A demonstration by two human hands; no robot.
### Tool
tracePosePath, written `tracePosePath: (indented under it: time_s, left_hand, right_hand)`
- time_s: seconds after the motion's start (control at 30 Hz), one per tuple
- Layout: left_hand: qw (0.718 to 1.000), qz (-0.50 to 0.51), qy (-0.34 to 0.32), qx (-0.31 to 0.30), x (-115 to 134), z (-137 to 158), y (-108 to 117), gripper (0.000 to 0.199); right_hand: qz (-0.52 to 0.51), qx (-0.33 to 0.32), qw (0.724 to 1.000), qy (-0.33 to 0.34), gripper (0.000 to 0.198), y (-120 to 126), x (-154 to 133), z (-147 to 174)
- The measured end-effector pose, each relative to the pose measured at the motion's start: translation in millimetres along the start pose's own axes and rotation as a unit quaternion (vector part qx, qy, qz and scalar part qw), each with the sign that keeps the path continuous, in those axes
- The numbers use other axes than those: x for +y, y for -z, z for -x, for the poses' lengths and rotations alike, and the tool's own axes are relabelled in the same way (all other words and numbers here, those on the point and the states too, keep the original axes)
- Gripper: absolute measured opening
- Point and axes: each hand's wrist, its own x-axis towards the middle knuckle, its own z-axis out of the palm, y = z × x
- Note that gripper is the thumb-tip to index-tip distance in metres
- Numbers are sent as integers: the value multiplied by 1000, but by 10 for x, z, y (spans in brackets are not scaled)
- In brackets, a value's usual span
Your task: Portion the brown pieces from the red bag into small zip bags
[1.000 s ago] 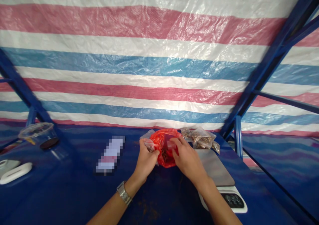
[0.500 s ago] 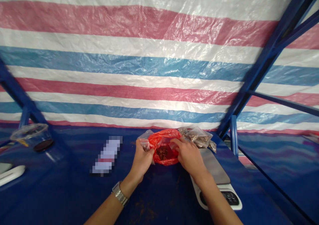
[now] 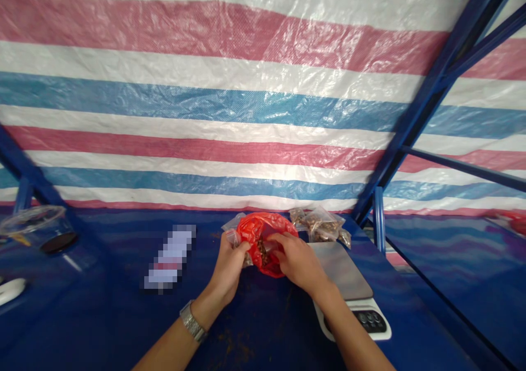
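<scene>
A red plastic bag [image 3: 252, 226] stands with its mouth spread at the middle of the blue table, and brown dried pieces [image 3: 263, 250] show inside. My left hand [image 3: 230, 261] is closed at the bag's left rim, pinching it together with a clear zip bag [image 3: 233, 237]. My right hand [image 3: 293, 258] reaches into the mouth from the right, fingers bent together over the brown pieces. Something translucent shows near those fingers, but what they hold is unclear. Right of the bag, beneath my right forearm, lies a white kitchen scale [image 3: 339, 267] with a metal plate.
Several filled clear bags [image 3: 324, 226] lie behind the scale. A pixelated flat item [image 3: 170, 258] rests on the blue table [image 3: 123, 316] to the left. Farther left are a clear plastic tub [image 3: 39, 231] and a white object [image 3: 11, 290]. Blue metal posts [image 3: 394, 152] frame a striped tarp.
My right hand has moved left and deeper into the red bag's mouth, its fingers now over the brown pieces. The left hand keeps its grip. The view has shifted slightly.
</scene>
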Motion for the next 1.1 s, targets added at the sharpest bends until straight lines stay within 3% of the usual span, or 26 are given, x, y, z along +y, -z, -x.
tracePosePath:
  time_s: [0.1,0.33,0.5,0.63,0.77,0.93,1.1]
  left_hand:
    - [998,42,45,-25,85,21,-23,30]
    - [999,20,47,-14,45,-14,20,26]
    - [993,-107,-30,34,-48,-115,138,42]
    - [972,-211,-100,-11,-45,-185,234,36]
    - [954,-258,-143,-55,-21,-168,252,20]
    - [936,-289,-182,-86,-142,-137,270,20]
    - [923,-306,-209,-101,-301,-162,289,34]
  right_hand:
    - [-50,-4,999,-5,38,14,-10,11]
    - [-172,-35,985,-9,34,-45,61,-2]
    - [-243,-23,970,-5,31,-100,176,-56]
    - [-307,-9,952,-11,29,-39,234,-80]
    - [-379,0,925,32,30,97,209,-81]
    - [-351,52,927,119,25,140,32,-70]
    - [-215,110,959,150,29,50,-122,-32]
